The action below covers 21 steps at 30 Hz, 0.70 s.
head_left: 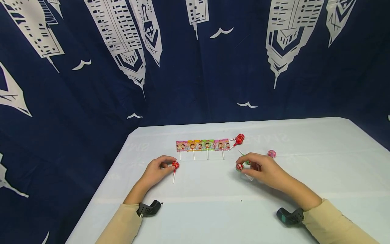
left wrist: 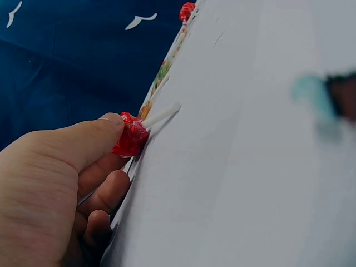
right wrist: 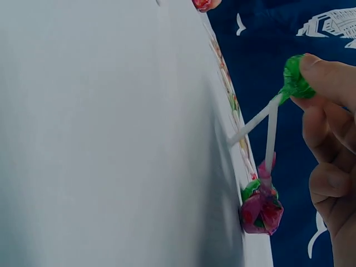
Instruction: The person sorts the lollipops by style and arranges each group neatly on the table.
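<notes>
My left hand (head_left: pixel 157 172) pinches a red-wrapped lollipop (left wrist: pixel 131 135) between thumb and fingers, its white stick pointing toward the near side. To the right, my right hand (head_left: pixel 265 168) pinches a green-wrapped lollipop (right wrist: pixel 296 78) by its head; red also shows on this wrapper (head_left: pixel 239 167) in the head view. Just behind those fingers lies another green lollipop (head_left: pixel 248 162), partly hidden by the hand. A pink lollipop (head_left: pixel 272 153) rests beyond the right hand. Farther back, flat packets with sticks form a row: pink (head_left: pixel 181 146), orange (head_left: pixel 194 145), green (head_left: pixel 208 145) and pink (head_left: pixel 221 144).
Two red lollipops, one nearer (head_left: pixel 239 141) and one behind (head_left: pixel 241 136), lie at the row's right end. Everything sits on a white-covered table (head_left: pixel 198 217). A dark blue curtain (head_left: pixel 195 84) with white building prints hangs behind. Black devices (head_left: pixel 148 208) are strapped to both wrists.
</notes>
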Each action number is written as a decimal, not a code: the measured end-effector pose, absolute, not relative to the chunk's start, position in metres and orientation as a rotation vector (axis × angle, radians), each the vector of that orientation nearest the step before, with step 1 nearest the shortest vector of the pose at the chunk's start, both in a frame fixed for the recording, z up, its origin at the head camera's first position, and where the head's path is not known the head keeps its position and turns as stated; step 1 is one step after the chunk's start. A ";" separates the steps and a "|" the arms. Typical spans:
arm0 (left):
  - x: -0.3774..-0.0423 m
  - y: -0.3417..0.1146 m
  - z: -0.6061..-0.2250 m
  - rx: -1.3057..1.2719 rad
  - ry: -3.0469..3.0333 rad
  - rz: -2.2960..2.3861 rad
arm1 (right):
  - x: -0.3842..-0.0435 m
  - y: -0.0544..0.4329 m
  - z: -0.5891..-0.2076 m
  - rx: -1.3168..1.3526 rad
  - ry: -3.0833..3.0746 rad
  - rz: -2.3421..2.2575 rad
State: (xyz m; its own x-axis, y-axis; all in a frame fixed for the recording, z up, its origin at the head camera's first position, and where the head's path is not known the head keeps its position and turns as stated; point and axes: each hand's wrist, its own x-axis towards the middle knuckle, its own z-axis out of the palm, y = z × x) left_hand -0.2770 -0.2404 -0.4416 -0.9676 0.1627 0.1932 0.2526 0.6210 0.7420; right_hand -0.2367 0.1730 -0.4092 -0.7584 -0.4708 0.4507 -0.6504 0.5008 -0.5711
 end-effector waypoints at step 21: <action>-0.278 -0.241 -0.442 -0.327 -2.723 -1.324 | -0.233 0.154 -0.397 0.845 -2.474 1.670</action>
State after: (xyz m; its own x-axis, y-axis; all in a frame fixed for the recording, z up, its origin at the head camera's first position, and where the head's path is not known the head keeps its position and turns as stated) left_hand -0.2776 -0.2408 -0.4417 -0.9724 0.1493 0.1793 0.2333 0.5999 0.7653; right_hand -0.2331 0.1539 -0.3972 -0.8509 -0.4129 0.3248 -0.4557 0.2725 -0.8474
